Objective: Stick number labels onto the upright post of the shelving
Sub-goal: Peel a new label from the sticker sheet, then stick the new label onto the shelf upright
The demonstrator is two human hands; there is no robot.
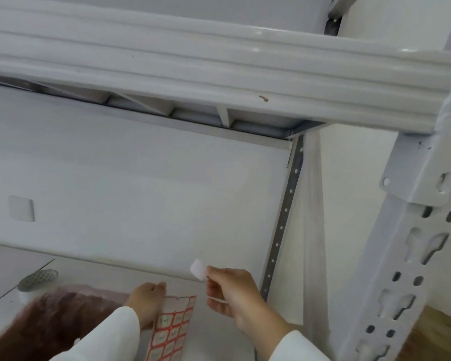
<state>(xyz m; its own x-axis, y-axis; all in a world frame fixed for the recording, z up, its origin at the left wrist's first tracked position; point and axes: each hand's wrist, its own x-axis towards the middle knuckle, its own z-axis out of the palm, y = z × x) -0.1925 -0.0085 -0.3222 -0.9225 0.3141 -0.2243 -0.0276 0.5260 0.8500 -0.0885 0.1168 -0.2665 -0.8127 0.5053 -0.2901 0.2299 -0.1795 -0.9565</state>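
The right hand point(235, 295) is raised in front of the lower shelf, its thumb and forefinger pinched together on a small white label point(198, 269). The label sticks up and to the left from the fingertips, tilted, with its face pale and any number on it too blurred to read. The other fingers of this hand curl loosely below the pinch and hold nothing that can be made out. A white sleeve point(294, 347) covers the wrist.

The left hand point(147, 300) sits lower and to the left, fingers closed along the left edge of a label sheet point(171, 332). The sheet hangs down from that grip, a grid of pale squares outlined in red; the top row looks bare, while the rows beneath carry labels whose figures are too small to tell. The two hands are near each other but apart, and the single label is clear of the sheet.

The upright post point(401, 269) of the shelving stands at the right, grey-white, punched with keyhole slots and round holes, well to the right of the pinched label and not touched by either hand. A ribbed horizontal beam point(193, 74) crosses the top and meets the post. Behind the hands lies the white shelf board point(115, 178). A blurred reddish-brown shape point(50, 324) fills the lower left corner.
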